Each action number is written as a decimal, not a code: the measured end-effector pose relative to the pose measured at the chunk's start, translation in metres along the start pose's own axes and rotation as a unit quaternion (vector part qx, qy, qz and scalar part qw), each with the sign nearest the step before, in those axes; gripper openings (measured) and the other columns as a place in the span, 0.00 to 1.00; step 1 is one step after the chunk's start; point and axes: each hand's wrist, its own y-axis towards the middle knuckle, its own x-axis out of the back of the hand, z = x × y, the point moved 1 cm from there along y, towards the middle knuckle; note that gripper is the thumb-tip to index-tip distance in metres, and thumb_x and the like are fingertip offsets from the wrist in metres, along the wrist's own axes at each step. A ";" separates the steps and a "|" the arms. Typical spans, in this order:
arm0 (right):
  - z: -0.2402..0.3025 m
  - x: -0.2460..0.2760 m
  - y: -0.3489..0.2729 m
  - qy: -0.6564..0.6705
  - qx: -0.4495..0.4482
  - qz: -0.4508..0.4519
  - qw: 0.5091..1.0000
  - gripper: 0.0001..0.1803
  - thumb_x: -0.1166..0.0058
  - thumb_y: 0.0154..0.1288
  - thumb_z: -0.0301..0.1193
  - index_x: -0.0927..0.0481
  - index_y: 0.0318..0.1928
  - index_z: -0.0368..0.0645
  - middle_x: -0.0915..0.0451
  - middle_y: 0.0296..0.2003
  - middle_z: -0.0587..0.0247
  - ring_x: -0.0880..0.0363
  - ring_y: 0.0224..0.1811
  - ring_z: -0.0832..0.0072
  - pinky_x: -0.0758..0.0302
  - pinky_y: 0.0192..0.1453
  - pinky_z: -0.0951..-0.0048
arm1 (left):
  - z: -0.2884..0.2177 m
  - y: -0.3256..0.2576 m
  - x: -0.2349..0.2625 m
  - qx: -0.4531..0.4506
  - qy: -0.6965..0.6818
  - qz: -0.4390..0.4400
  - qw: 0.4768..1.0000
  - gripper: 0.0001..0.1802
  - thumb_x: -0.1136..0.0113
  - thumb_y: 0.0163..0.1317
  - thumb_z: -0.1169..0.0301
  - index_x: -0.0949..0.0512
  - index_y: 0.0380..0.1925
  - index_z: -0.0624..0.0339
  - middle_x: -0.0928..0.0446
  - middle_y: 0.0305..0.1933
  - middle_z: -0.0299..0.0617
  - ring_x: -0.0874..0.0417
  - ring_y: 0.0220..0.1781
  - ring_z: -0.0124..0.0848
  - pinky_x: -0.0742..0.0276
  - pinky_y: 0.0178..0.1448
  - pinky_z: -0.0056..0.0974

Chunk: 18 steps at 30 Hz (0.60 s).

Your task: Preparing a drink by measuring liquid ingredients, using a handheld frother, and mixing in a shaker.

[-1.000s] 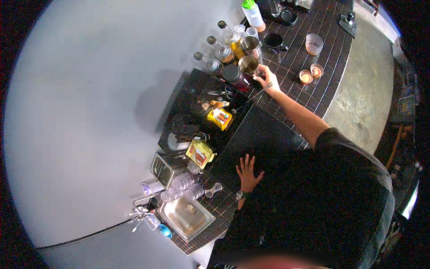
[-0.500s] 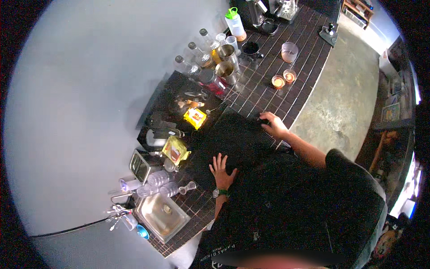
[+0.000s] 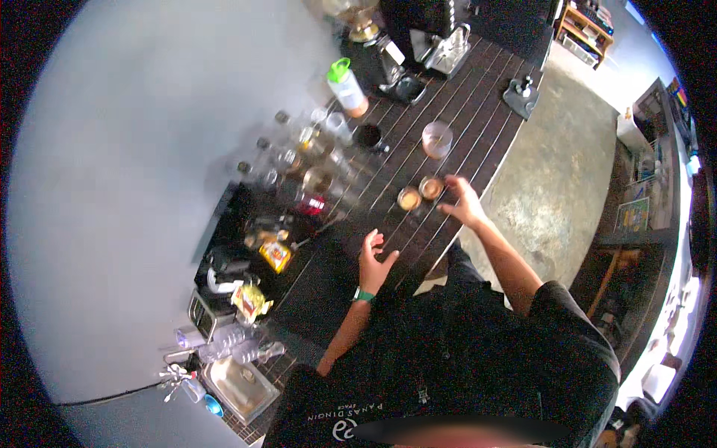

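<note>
The right hand (image 3: 464,203) reached over the dark tiled bench (image 3: 478,127), its grip open, fingertips just beside the nearer of two small glasses of brown drink (image 3: 431,187), not holding it. The second small glass (image 3: 408,198) stood touching the first. The left hand (image 3: 376,263) hovered open over a black mat (image 3: 328,280), holding nothing.

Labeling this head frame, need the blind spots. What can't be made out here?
- Right hand: motion-blurred next to the two small cups; contact cannot be told.
- Cup contents: brownish, too small to identify.
- Bottles by the wall: blurred, glare; count and kind unclear.
- Left hand: open above the dark counter; touching or hovering unclear.
- Sink lower left: bent by the fisheye rim, too small.
- Machine: cut off by the top edge.
</note>
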 end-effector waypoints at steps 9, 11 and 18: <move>-0.025 -0.005 0.049 0.003 0.138 0.170 0.976 0.46 0.20 0.44 0.42 0.26 0.64 0.42 0.21 0.56 0.50 0.25 0.62 0.52 0.28 0.69 0.56 | 0.038 0.071 -0.101 0.019 0.134 -0.120 0.984 0.53 0.14 0.43 0.56 0.34 0.68 0.60 0.27 0.61 0.51 0.25 0.61 0.51 0.32 0.67 0.54; -0.023 0.002 0.060 -0.003 0.154 0.219 0.963 0.41 0.21 0.48 0.42 0.24 0.63 0.43 0.20 0.56 0.51 0.24 0.62 0.52 0.29 0.69 0.56 | 0.041 0.077 -0.111 0.034 0.163 -0.131 0.977 0.50 0.15 0.45 0.55 0.31 0.65 0.60 0.26 0.60 0.50 0.24 0.60 0.51 0.31 0.65 0.55; -0.025 0.007 0.095 0.025 0.181 0.332 0.925 0.36 0.25 0.55 0.43 0.23 0.61 0.44 0.19 0.56 0.53 0.22 0.62 0.55 0.27 0.69 0.56 | 0.051 0.088 -0.129 -0.015 0.231 -0.229 0.946 0.39 0.20 0.50 0.50 0.25 0.57 0.58 0.23 0.53 0.50 0.22 0.56 0.51 0.32 0.62 0.60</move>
